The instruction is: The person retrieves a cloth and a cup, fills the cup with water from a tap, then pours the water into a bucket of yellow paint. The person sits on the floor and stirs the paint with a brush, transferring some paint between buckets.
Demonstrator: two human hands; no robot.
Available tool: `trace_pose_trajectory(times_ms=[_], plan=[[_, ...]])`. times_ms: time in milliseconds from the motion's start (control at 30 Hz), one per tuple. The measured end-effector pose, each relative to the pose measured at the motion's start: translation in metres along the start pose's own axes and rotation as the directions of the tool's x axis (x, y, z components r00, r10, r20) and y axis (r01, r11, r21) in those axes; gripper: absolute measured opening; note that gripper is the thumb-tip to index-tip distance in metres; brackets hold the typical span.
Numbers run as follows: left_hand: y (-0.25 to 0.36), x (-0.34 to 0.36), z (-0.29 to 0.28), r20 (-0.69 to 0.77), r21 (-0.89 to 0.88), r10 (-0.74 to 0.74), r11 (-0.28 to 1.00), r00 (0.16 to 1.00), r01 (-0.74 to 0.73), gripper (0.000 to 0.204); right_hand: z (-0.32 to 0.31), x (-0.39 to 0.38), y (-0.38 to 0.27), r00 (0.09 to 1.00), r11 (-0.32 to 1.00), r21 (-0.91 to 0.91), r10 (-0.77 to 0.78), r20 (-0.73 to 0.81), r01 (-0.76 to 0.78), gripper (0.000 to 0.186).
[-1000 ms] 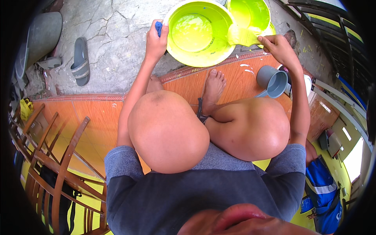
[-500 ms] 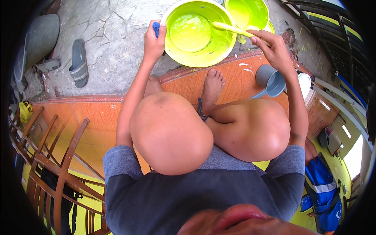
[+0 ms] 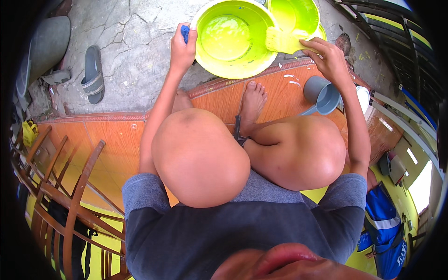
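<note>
My left hand is closed on the left rim of a wide basin of bright yellow-green liquid, with a small blue cloth between its fingers. My right hand grips a flat brush coated in the same yellow-green; its broad head lies over the basin's right rim. Behind the brush, a second, smaller yellow-green container stands against the basin. A grey-blue dipper lies on the orange tiled step below my right hand, beside a white bucket, partly hidden by my arm.
A grey slide sandal lies on cracked concrete, near a large grey object. Wooden chairs stand at lower left, a dark metal gate at upper right, a blue bag at lower right. My bare knees and feet are in front.
The brush went from flat to edge-on further into the basin half a second ago; now it is flat again, drawn back toward the right rim. My left hand barely moved.
</note>
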State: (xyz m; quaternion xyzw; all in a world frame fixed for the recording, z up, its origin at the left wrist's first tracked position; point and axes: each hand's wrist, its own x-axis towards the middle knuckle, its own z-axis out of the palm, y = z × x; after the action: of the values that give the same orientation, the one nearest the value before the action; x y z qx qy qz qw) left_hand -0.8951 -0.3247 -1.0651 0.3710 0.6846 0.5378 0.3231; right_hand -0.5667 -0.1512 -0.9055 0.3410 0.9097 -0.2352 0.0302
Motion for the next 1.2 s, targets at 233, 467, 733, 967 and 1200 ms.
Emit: trace_pose_trajectory(times_ms=[233,467,733,967,1200], plan=[[0.002,-0.002,-0.003,0.042,0.004,-0.065,0.998,0.997,0.065,0.024,-0.023,-0.009,-0.004,0.988,0.99,0.041,0.128,0.083,-0.131,0.028],[0.0,0.0,0.001,-0.012,-0.03,0.005,1.0,1.0,-0.006,0.03,-0.007,-0.002,-0.013,0.979,0.904,0.383,0.147,0.141,-0.191,0.031],[0.003,-0.003,-0.004,0.058,0.012,-0.073,0.997,0.996,0.073,0.026,-0.004,0.007,0.009,0.942,0.916,0.236,0.29,0.167,-0.324,0.035],[0.0,-0.001,-0.003,0.06,0.008,-0.108,0.994,0.992,0.108,0.027,-0.014,-0.007,0.012,0.921,0.919,0.146,0.337,0.196,-0.367,0.034],[-0.001,-0.002,-0.002,0.039,0.017,-0.067,0.998,0.997,0.067,0.027,-0.038,-0.021,-0.001,0.931,0.92,0.142,0.357,0.078,-0.365,0.031]])
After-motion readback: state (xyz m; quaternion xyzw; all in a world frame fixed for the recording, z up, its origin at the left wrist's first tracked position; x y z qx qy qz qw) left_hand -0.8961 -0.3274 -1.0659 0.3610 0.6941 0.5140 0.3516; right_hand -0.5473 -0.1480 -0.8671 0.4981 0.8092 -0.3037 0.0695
